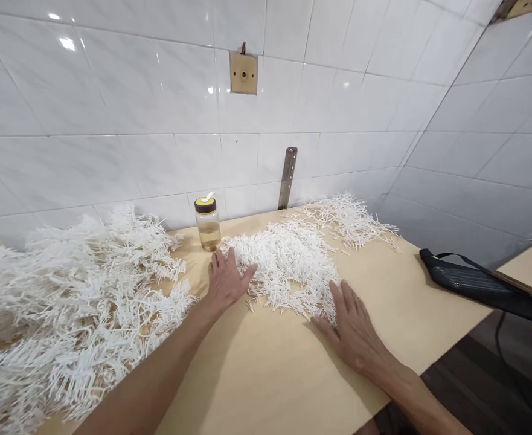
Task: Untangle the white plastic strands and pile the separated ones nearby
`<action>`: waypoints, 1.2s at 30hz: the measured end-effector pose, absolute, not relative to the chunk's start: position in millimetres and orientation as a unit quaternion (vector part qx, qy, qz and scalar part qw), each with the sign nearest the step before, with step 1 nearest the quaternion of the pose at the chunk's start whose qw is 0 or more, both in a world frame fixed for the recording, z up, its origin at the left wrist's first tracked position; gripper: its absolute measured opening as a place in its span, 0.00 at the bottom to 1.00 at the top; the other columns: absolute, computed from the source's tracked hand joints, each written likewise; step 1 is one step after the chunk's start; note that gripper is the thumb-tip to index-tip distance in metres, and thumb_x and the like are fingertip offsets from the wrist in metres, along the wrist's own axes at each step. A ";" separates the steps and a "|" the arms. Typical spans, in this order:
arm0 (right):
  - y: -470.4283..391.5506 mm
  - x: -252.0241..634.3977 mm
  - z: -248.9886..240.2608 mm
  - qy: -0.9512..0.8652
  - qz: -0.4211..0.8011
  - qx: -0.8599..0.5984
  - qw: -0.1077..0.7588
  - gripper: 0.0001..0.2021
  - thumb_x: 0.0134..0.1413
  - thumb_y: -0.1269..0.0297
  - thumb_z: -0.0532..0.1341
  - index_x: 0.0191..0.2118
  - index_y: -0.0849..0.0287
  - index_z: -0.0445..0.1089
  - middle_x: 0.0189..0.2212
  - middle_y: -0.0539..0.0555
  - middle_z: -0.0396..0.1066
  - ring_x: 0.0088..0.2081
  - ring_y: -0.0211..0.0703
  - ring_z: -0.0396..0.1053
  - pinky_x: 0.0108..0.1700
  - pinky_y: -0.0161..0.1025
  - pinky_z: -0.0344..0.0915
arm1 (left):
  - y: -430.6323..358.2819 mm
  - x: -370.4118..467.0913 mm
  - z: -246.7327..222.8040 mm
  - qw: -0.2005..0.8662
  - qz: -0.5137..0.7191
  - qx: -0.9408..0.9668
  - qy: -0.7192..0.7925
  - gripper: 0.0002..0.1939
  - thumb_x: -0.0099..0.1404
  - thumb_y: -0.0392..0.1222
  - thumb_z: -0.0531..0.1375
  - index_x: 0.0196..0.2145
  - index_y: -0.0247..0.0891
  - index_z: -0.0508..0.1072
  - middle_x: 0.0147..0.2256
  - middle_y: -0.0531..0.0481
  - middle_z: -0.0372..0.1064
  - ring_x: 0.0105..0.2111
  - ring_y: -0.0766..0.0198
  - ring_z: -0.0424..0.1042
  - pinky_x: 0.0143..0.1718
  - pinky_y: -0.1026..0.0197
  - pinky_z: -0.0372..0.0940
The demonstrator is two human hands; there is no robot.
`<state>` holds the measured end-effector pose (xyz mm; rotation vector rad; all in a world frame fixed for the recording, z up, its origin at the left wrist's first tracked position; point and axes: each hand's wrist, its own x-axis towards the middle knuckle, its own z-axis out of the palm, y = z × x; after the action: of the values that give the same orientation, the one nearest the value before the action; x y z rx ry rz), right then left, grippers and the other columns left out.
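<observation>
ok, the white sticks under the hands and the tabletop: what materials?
Thin white sticks: look like matte plastic or paper, uniform and straight; cannot tell which. Pale tan tabletop: looks like smooth wood laminate or plywood, faint sheen. Left hand and right hand lie flat, touching the pile.

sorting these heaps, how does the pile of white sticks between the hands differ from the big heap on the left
The middle pile is smaller, flatter and touched by both hands; the left heap is larger, fluffier and untouched. The middle pile lies centrally, the left heap runs off frame. Both are thin white sticks on the wooden table.
</observation>
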<state>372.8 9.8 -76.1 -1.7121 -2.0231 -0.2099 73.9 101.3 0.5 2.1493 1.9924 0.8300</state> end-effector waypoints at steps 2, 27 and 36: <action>23.1 361.2 -70.5 -0.746 -0.075 -0.618 0.236 0.41 0.62 0.45 0.52 0.72 0.58 0.33 0.70 0.68 0.39 0.69 0.68 0.39 0.63 0.66 0.50 | 112.3 86.0 -8.1 0.090 0.255 0.687 0.674 0.45 0.63 0.70 0.47 0.66 0.32 0.49 0.67 0.25 0.44 0.67 0.32 0.42 0.61 0.34 0.44; 29.0 298.8 -44.3 -0.763 -0.046 -0.622 0.172 0.35 0.63 0.42 0.47 0.70 0.54 0.49 0.71 0.66 0.35 0.69 0.72 0.33 0.57 0.76 0.48 | 179.9 104.3 -7.4 0.092 0.232 0.698 0.672 0.39 0.69 0.65 0.36 0.62 0.36 0.62 0.63 0.34 0.57 0.66 0.41 0.48 0.64 0.40 0.42; 44.6 301.4 -30.1 -0.745 -0.022 -0.657 0.113 0.30 0.66 0.49 0.46 0.69 0.55 0.51 0.71 0.64 0.39 0.69 0.72 0.36 0.56 0.76 0.51 | 156.2 140.6 -1.4 0.139 0.298 0.705 0.628 0.36 0.71 0.61 0.40 0.63 0.33 0.62 0.64 0.34 0.56 0.65 0.48 0.52 0.64 0.46 0.47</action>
<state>301.4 44.6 -30.1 -1.9268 -2.1873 -0.0643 140.6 156.2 -1.4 2.0387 1.8164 0.8602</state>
